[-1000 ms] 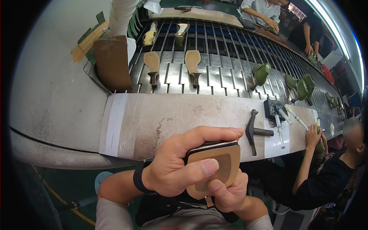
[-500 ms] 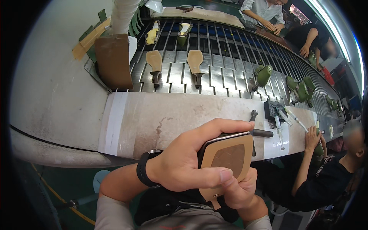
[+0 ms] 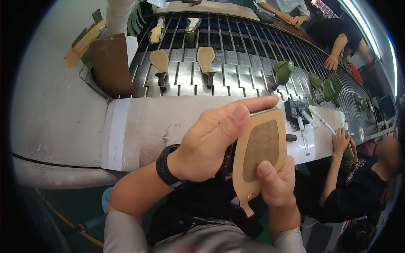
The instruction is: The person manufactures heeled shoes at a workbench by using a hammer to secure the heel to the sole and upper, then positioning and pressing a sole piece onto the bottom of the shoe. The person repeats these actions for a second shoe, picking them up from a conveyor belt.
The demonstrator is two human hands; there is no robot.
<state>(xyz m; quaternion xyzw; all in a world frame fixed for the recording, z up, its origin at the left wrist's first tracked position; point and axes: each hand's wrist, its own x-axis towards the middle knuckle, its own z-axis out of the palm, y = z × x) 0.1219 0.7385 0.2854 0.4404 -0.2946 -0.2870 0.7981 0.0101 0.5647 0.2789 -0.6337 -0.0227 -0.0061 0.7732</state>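
In front of me is a tan shoe sole point(image 3: 262, 147) with a brown patch in its middle, underside facing up. Its toe points away and its narrow heel end toward me. My right hand point(image 3: 279, 185) grips the near right edge, its thumb on the face of the sole. Along the toe and left edge lies my left hand point(image 3: 206, 143), fingers reaching past the far rim and thumb bent at the upper left corner. A dark strip of the shoe beneath shows beside the left palm; the rest is hidden.
Beyond the bench point(image 3: 168, 122), a metal slat conveyor point(image 3: 181, 74) carries two tan soles with dark heels point(image 3: 206, 59) and several green shoes point(image 3: 283, 72). A black holder point(image 3: 294, 110) with syringes stands right, by a dark tool handle point(image 3: 291, 137). A co-worker point(image 3: 358, 185) sits at right.
The sole has turned more upright and shifted slightly right. My left thumb has lifted off its face to the upper left edge. My right thumb has moved up the right side.
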